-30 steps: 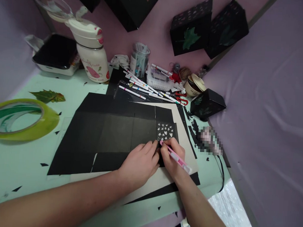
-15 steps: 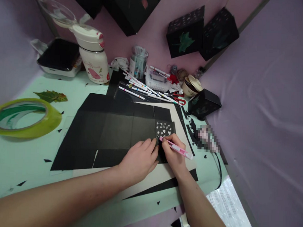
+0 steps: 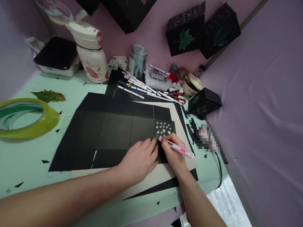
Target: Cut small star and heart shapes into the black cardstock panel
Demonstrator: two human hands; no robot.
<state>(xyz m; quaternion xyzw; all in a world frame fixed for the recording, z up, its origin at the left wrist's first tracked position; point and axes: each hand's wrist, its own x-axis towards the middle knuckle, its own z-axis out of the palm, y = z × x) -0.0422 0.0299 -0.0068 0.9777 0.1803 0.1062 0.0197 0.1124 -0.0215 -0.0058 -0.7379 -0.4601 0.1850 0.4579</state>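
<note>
A folded sheet of black card [image 3: 113, 132] lies over a white sheet [image 3: 182, 134]. Small star and heart cut-outs [image 3: 163, 127] show pale at its right end. My left hand [image 3: 140, 159] rests flat on the card with fingers extended, just left of the cut-outs, and holds nothing. In my right hand [image 3: 173, 152] is a slim pink utility knife [image 3: 177, 148], gripped like a pen. Its tip end meets the card just below the cut-outs; the blade itself is too small to see.
Yellow-green tape [image 3: 48, 123] and a dry leaf [image 3: 49, 95] lie left. Behind stand a white bottle [image 3: 93, 63], a glass jar [image 3: 137, 61] and several white markers [image 3: 142, 88]. Red-handled scissors [image 3: 180, 98], a black box [image 3: 205, 102] and black scraps [image 3: 192, 128] are right. Black boxes [image 3: 185, 30] hang above.
The view has shifted slightly. Both hands stay in nearly the same place on the card, and the knife's rear end has tipped very slightly.
</note>
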